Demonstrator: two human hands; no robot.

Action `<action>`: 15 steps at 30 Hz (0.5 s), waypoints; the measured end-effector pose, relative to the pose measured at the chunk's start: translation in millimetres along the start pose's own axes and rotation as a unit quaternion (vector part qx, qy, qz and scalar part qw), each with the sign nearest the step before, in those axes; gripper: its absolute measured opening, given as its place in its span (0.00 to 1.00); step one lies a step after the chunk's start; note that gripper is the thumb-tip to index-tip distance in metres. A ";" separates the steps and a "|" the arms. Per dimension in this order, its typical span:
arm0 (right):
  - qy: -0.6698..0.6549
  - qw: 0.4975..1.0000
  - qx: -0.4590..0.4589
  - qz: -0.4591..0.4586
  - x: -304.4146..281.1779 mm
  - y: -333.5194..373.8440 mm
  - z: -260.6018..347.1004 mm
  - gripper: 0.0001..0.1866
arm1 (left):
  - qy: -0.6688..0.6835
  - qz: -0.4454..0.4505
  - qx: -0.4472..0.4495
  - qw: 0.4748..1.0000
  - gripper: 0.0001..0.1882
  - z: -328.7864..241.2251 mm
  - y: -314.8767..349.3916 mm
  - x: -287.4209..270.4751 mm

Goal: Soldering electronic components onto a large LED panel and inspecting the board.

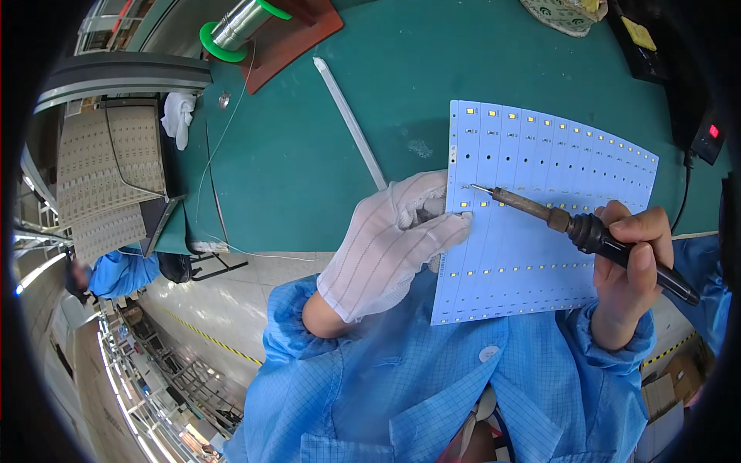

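A white LED circuit board panel [525,247], with rows of small yellow chips, is held up at a tilt in front of my chest. My left hand [394,231], in a striped white glove, grips the panel by its left edge, thumb on the front face; its other fingers are partly hidden behind. My bare right hand [637,258] is closed round the black handle of a soldering iron [552,216]. The iron's tip reaches the upper left part of the panel, by a small component near the left edge. Whether the tip touches it I cannot tell.
On the green bench mat [301,162] lies a thin pale strip [349,119]. A solder wire spool [241,29] stands on a red-brown base, its wire trailing left. At the far right sit a dark box with a red display [713,131] and a yellow sponge [639,34]. Racked panels [108,170] stand left.
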State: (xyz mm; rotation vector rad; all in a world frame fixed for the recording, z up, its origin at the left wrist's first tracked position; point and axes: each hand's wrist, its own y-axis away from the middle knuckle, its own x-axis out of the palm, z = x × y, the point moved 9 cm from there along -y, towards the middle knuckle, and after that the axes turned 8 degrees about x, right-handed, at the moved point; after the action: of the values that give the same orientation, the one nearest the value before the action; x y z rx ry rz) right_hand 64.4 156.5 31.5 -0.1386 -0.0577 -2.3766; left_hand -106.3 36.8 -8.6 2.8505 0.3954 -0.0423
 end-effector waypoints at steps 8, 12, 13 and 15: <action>-0.001 1.000 0.026 -0.005 0.5 -5.6 -6.2 0.19 | -0.009 -0.006 0.027 1.000 0.18 0.3 -0.6 -0.9; 0.014 0.999 0.033 -0.002 0.4 -9.1 -6.9 0.19 | 0.014 -0.024 -0.017 0.999 0.15 -1.2 -2.2 -2.5; 0.023 0.999 0.034 0.001 0.4 -10.2 -5.9 0.19 | 0.020 -0.021 -0.026 0.999 0.16 -0.9 -2.3 -2.1; 0.026 0.998 0.049 0.001 -1.1 -13.0 -6.1 0.19 | 0.027 -0.017 -0.036 0.999 0.16 1.0 -2.1 -1.6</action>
State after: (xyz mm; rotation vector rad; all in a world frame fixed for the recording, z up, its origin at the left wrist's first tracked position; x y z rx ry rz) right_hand 55.7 166.1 25.4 -0.0312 -0.1484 -2.3679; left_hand -108.4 38.1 -10.0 2.7789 0.4481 0.0420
